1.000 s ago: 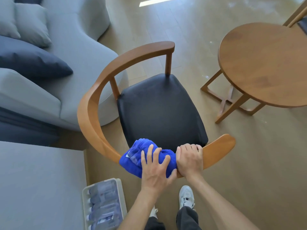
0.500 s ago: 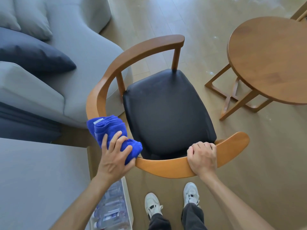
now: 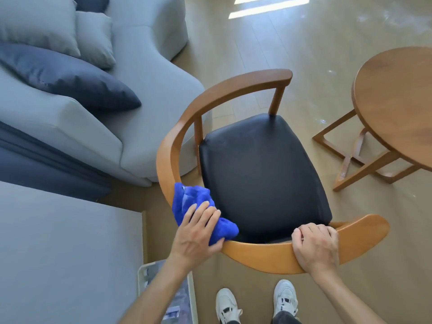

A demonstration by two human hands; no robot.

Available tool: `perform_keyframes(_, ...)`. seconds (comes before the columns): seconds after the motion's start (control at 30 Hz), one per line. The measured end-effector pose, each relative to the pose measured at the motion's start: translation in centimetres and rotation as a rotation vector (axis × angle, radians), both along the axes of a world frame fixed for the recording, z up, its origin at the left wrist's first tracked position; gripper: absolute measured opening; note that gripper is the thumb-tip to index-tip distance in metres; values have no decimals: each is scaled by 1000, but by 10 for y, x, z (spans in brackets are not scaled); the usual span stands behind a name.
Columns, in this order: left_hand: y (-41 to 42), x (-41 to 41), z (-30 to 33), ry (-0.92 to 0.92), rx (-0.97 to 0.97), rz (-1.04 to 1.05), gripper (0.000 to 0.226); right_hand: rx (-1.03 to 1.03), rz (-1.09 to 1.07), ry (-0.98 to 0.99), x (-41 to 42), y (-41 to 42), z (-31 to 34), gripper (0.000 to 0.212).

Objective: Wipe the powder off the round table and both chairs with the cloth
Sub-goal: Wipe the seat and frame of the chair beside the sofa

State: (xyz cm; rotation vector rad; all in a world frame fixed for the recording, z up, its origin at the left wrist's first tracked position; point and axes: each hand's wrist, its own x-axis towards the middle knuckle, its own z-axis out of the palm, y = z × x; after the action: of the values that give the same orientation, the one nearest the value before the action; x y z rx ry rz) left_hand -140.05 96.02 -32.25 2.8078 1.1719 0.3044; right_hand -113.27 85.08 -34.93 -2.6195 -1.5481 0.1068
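A wooden chair [image 3: 233,88] with a curved backrest and a black seat [image 3: 261,169] stands right in front of me. My left hand [image 3: 196,232] presses a bunched blue cloth [image 3: 198,206] against the near left part of the curved rail, fingers laid over it and thumb beneath. My right hand [image 3: 315,247] grips the rail's near right part, fingers curled over its top. The round wooden table [image 3: 397,101] stands at the right, partly out of frame. A second chair is not in view.
A grey sofa [image 3: 140,73] with grey and dark blue cushions fills the left. A grey upholstered block [image 3: 65,253] lies at the near left. A white tray of bottles [image 3: 173,298] sits on the floor by my left arm. White powder traces speckle the floor [image 3: 322,121] near the table legs.
My left hand has slid the cloth out along the rail to the left and then back toward the near curve. My right hand has stayed gripping the rail.
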Motion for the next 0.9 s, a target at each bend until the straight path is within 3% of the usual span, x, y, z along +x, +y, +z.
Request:
perform_keyframes(0.13, 54, -34, 9, 29, 128, -19, 46, -11, 25, -21, -5, 1, 2, 44)
perform_keyframes(0.53, 79, -18, 21, 3, -25, 356, 47, -105, -23, 28, -16, 0, 19, 38)
perform_keyframes(0.57, 83, -14, 23, 3, -38, 394, 48, -145, 27, 10, -14, 1, 20, 40)
perform_keyframes(0.67, 94, -5, 25, -34, -56, 475, 48, -538, 147, -37, -7, 25, 23, 37)
perform_keyframes(0.77, 103, 2, 24, -52, -65, 542, 48, -777, 238, 42, -5, 57, 24, 26)
perform_keyframes(0.8, 106, 4, 23, -45, -64, 560, 49, -698, 367, -10, -9, 73, 25, 15)
perform_keyframes(0.9, 109, 12, 21, -29, -53, 594, 52, -302, 535, 68, -31, 146, 25, 14)
